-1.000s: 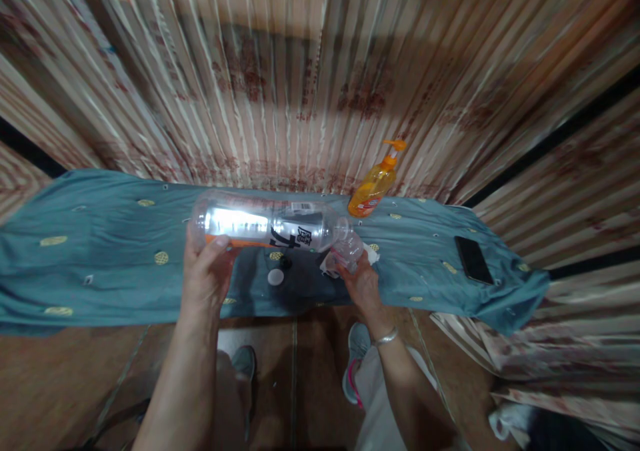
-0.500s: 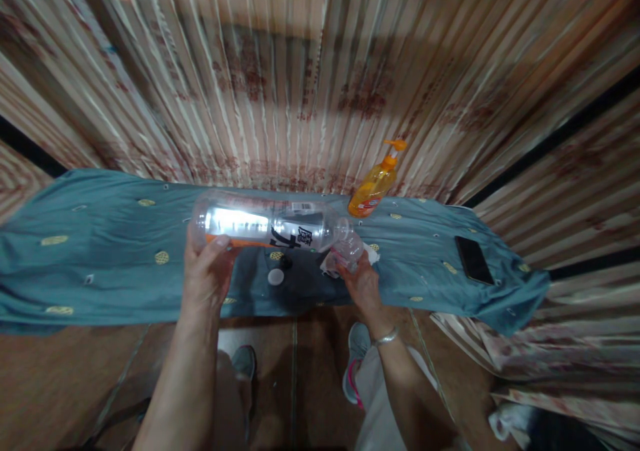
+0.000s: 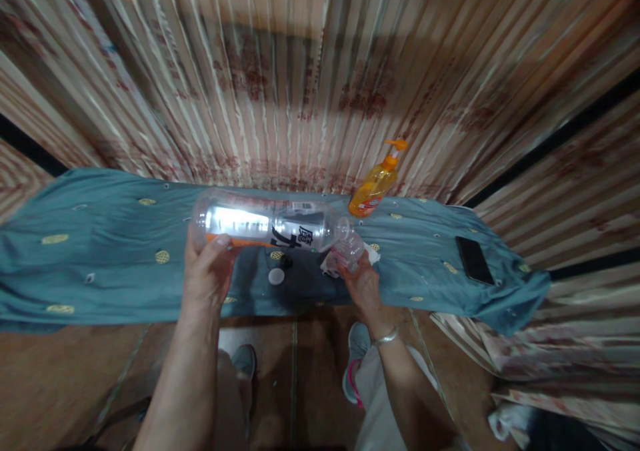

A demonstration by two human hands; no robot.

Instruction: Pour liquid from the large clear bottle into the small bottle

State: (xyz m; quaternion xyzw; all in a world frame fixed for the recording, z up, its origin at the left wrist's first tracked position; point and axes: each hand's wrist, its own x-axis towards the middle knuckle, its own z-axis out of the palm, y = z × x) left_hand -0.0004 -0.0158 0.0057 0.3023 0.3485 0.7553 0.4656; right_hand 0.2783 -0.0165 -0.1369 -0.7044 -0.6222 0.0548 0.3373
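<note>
A large clear plastic bottle [image 3: 260, 223] with a silver and orange label lies sideways in the air, its neck to the right. My left hand [image 3: 210, 264] is closed around its base end. In my right hand [image 3: 361, 274] is a small clear plastic container [image 3: 350, 247], held against the mouth of the bottle; whether anything flows between them cannot be made out. Behind that hand a crumpled white tissue [image 3: 374, 255] shows in part. Below the bottle, a white cap [image 3: 276, 277] and a small black cap-like piece [image 3: 285, 261] sit on the cloth.
The narrow table is covered with a teal cloth [image 3: 125, 237]. An orange pump bottle [image 3: 374, 187] stands at its back edge, and a black phone [image 3: 474, 260] lies at the right. A striped curtain [image 3: 280, 104] hangs close behind. My feet are on the tiled floor below.
Almost nothing differs. Both hands hold the bottle and the small container in the same place, with only a very slight shift of the small container.
</note>
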